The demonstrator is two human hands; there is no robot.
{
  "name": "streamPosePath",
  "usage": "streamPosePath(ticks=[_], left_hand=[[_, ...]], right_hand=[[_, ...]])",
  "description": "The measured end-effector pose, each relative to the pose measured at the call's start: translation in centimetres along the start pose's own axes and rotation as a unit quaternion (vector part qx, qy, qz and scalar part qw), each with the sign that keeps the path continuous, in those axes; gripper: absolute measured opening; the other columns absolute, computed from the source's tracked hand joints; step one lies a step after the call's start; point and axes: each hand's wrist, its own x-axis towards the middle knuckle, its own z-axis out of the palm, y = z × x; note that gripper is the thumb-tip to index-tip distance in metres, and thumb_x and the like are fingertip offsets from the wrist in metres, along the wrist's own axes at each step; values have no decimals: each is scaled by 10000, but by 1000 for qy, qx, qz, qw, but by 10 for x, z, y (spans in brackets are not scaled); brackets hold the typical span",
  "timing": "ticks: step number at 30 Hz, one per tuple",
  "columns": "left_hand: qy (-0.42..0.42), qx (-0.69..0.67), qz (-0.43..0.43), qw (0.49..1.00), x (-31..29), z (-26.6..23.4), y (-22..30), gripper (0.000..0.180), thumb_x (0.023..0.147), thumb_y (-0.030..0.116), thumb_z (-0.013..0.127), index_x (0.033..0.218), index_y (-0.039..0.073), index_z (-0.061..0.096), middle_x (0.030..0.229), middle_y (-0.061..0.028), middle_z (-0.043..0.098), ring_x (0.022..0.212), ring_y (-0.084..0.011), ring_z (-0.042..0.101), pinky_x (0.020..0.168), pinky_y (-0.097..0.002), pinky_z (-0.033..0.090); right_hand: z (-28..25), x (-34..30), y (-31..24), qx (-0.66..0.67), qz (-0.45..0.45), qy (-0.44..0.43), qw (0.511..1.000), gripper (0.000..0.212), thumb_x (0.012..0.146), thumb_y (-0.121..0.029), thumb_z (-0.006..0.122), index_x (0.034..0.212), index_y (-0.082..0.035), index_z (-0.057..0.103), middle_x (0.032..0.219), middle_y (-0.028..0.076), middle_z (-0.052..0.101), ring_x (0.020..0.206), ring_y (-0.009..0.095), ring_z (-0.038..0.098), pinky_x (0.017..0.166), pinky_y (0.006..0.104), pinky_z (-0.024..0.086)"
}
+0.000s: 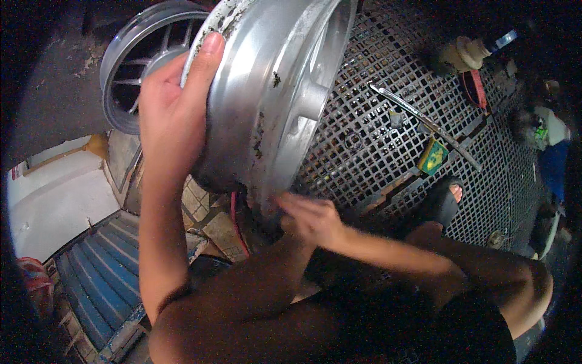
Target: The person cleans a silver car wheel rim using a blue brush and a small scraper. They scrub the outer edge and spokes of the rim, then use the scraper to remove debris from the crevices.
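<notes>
A silver metal wheel rim [239, 100] stands tilted in front of me, with dark, flaking patches along its edges and a hub and spokes on its right side. My left hand [173, 115] is closed round the rim's upper left edge, its thumb lying on the outer face. Down at the lower edge of the rim, my right hand [312, 221] has its fingertips against or very close to the metal. Motion smears those fingers, and whether they hold anything small cannot be made out.
Behind my left hand, a second spoked wheel rim [115, 79] leans on the dark wall. A metal bar [424, 115] and a yellow-green sponge [433, 156] lie on the floor grating [357, 130] to the right. A blue ribbed panel [100, 273] is at lower left.
</notes>
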Motion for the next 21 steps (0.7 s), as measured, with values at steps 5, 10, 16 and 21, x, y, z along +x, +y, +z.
streamPosePath(ticks=[5,10,16,21], left_hand=[[119,106,89,983,-20,12,-24,420,1024,354,618,948,-47,716,708,-38,605,650,-85,506,583,-284,429],[188,146,103,966,-62,17,-135,325,1051,231,464,1156,-57,573,733,-170,601,612,-202,589,565,-378,455],[69,-8,111,991,-31,30,-71,334,955,283,734,1064,-29,689,884,-42,710,838,-140,657,776,-296,520],[83,23,53,995,-39,13,-66,280,949,248,745,1017,-23,720,925,-43,723,843,-123,637,788,-293,513]], right_hand=[[-47,39,21,-74,83,-77,991,642,768,118,526,1387,-44,575,1370,193,607,1205,367,624,1034,401,523],[-45,52,56,-94,61,5,994,458,901,52,590,1344,-65,612,1281,191,645,1130,374,649,953,401,557],[-43,55,82,-109,128,148,975,320,920,20,605,1225,-42,680,1219,190,678,1101,364,668,928,394,562],[-26,44,14,32,92,43,994,380,893,90,547,1229,-32,677,1300,151,667,1169,311,665,1007,386,543]])
